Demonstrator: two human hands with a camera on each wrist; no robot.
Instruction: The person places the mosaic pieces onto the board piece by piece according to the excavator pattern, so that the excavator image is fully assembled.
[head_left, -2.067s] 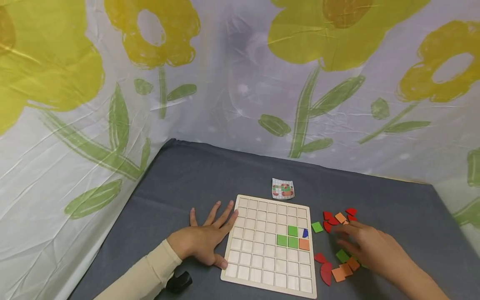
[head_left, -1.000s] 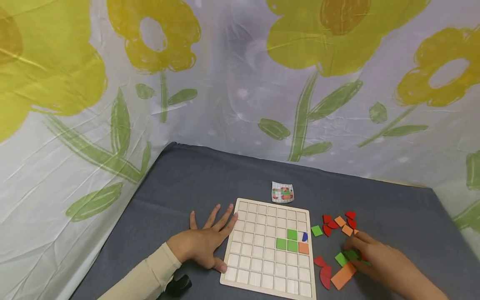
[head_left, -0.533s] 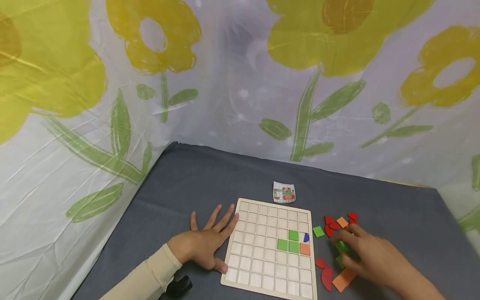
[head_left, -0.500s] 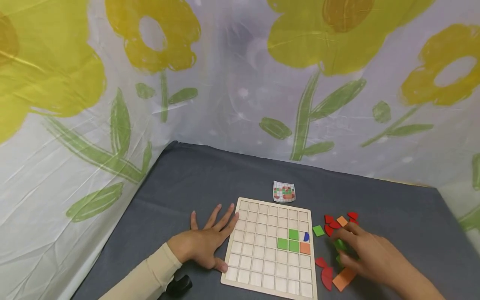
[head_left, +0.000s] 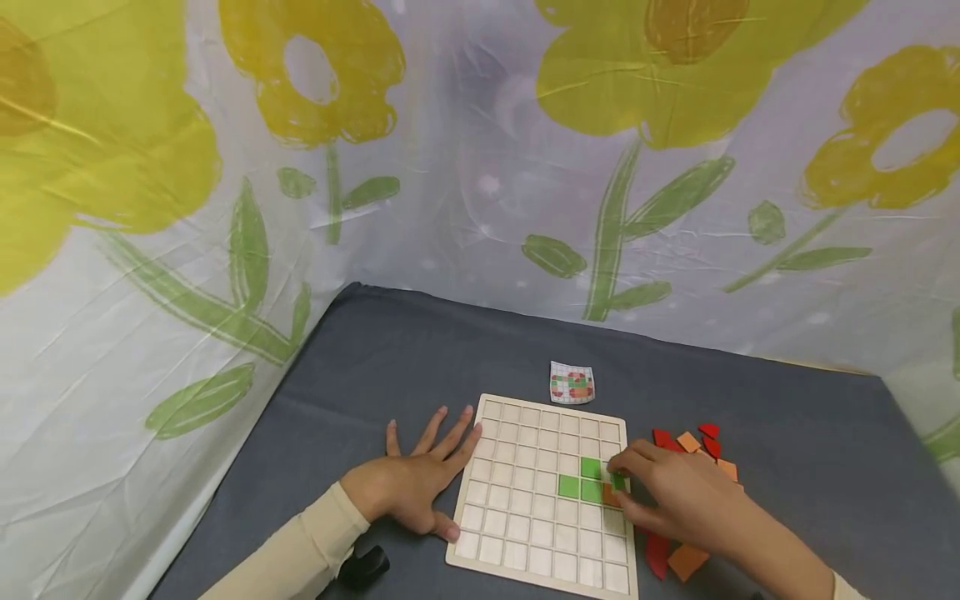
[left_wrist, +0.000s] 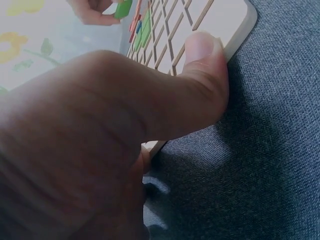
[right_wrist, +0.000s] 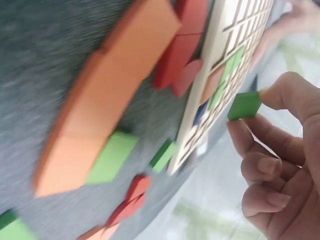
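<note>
A pale wooden grid board (head_left: 513, 500) lies flat on the dark cloth. My left hand (head_left: 408, 492) spreads its fingers along the board's left side, and its thumb (left_wrist: 205, 65) rests on the board near a corner. Between thumb and fingertips, my right hand (head_left: 690, 492) pinches a green square tile (right_wrist: 245, 105), held above the board's right side. Green squares (head_left: 591, 468) and an orange square (head_left: 611, 496) sit in cells there. A blue piece (right_wrist: 200, 113) in another cell shows in the right wrist view; the right hand hides it in the head view.
Red curved pieces (head_left: 657, 554), orange squares (head_left: 686, 561) and loose green tiles (right_wrist: 112, 157) lie right of the board, partly behind the right hand. Beyond the board's far edge is a small pattern card (head_left: 572, 383). A black object (head_left: 363, 568) is by the left wrist.
From among the loose pieces, my right hand has picked up a green square tile and moved left with it to the board's right side. My left hand stays at the board's left edge.
</note>
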